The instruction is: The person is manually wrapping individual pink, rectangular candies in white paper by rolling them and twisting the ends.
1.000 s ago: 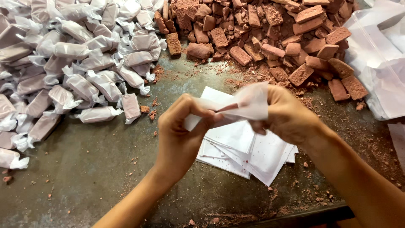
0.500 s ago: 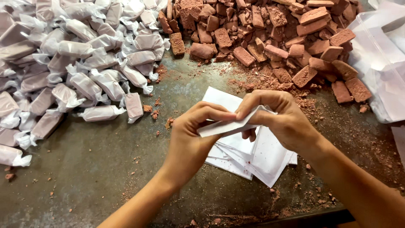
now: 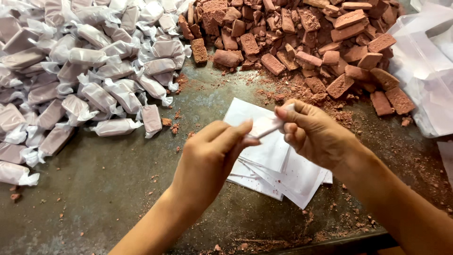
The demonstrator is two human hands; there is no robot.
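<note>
Both hands meet at the centre of the view over a dark, stained metal counter [image 3: 104, 189]. The left hand [image 3: 212, 158] and the right hand [image 3: 314, 134] each pinch one end of a small paper-wrapped block [image 3: 265, 126], fingers closed narrow on it, holding it just above a loose stack of white paper sheets [image 3: 278, 172] that lies flat under the hands. From 9 to 11 o'clock a deep heap of wrapped pieces [image 3: 80, 71] in translucent white paper crowds the counter, its nearest pieces lying near the left hand's knuckles. From 12 to 2 o'clock a pile of unwrapped reddish-brown blocks [image 3: 302, 42] spreads out, with crumbs and powder [image 3: 288, 92] scattered down to the sheets. At 3 o'clock more white paper [image 3: 424, 80] is bunched against the frame edge. Open counter lies from 6 to 8 o'clock, bare but for stray crumbs; the counter's front edge [image 3: 330, 243] shows at 5 o'clock beneath the right forearm.
</note>
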